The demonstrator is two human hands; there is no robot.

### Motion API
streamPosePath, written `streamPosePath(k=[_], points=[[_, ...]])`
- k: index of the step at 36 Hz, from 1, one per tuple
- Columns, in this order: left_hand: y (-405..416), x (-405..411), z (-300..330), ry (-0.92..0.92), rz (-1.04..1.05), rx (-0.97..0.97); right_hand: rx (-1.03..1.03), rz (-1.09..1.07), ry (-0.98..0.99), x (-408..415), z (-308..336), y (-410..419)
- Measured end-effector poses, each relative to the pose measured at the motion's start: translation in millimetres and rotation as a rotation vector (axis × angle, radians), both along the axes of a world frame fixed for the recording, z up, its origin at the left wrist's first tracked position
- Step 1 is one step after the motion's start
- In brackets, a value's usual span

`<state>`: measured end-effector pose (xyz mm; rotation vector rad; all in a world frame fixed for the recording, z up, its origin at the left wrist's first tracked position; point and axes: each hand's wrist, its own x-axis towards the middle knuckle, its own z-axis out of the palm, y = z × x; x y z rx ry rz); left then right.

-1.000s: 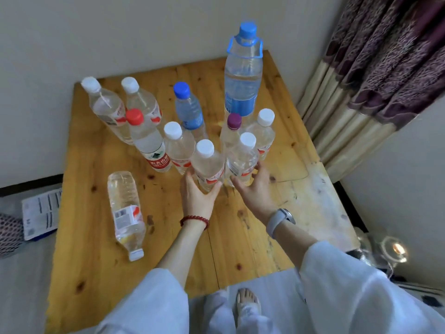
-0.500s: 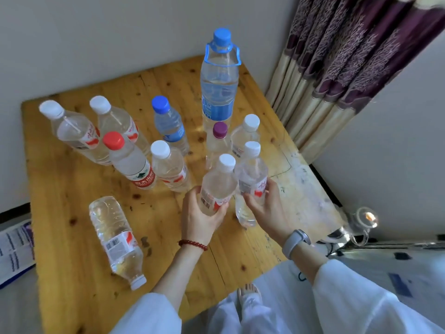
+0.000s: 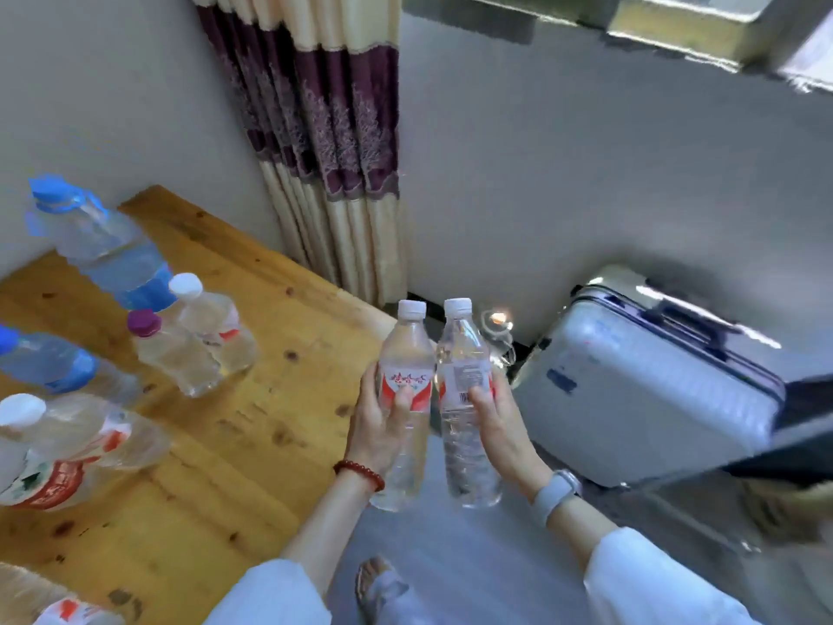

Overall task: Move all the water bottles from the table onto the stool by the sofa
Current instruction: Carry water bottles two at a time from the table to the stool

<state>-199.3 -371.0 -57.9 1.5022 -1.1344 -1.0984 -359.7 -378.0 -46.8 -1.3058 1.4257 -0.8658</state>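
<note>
My left hand (image 3: 381, 428) grips a clear white-capped water bottle (image 3: 405, 354) with a red and white label. My right hand (image 3: 500, 426) grips a second white-capped bottle (image 3: 462, 349) beside it. Both are upright, side by side, held past the right edge of the wooden table (image 3: 252, 444), over the floor. Several bottles stand on the table at the left: a large blue-capped bottle (image 3: 99, 245), a purple-capped bottle (image 3: 176, 354), a white-capped one (image 3: 212, 318), a small blue one (image 3: 49, 363) and a red-labelled one (image 3: 67, 453). The stool and sofa are out of view.
A pale hard-shell suitcase (image 3: 644, 385) stands on the floor to the right. A purple and cream curtain (image 3: 329, 151) hangs behind the table's corner. A small glass lamp (image 3: 498, 327) glows by the wall. My sandalled foot (image 3: 378, 584) is on the grey floor.
Both hands have lifted their bottles off the table and carried them right, beyond its edge. My view has swung right, bringing the suitcase in and pushing the table to the left.
</note>
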Motion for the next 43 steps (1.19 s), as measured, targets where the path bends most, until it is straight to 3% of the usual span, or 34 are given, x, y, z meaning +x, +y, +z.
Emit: streamPosePath(k=[10,19,23,31,43], points=[[63.2,-262.3,37.2,0.054,-0.494,-0.103,-0.018,-0.556,0.023,-231.6,25.7,135.0],[198.0,-514.0,44.9,-0.027,-0.927,-0.086,0.02,-0.979,0.034,-450.7,34.1,332.2],[258.2,-616.5,41.5,-0.08,-1.112,-0.085,0.065,-1.206,0.134,-521.7,32.6,414.2],[381.4,-806.2,25.2,-0.123,-1.449,-0.046,0.131,-1.615,0.136,-644.9,20.6,561.8],[551.2,-1092.5,13.2,-0.141,-1.818,-0.142,0.282,-1.971,0.132,-861.4,27.6,743.4]])
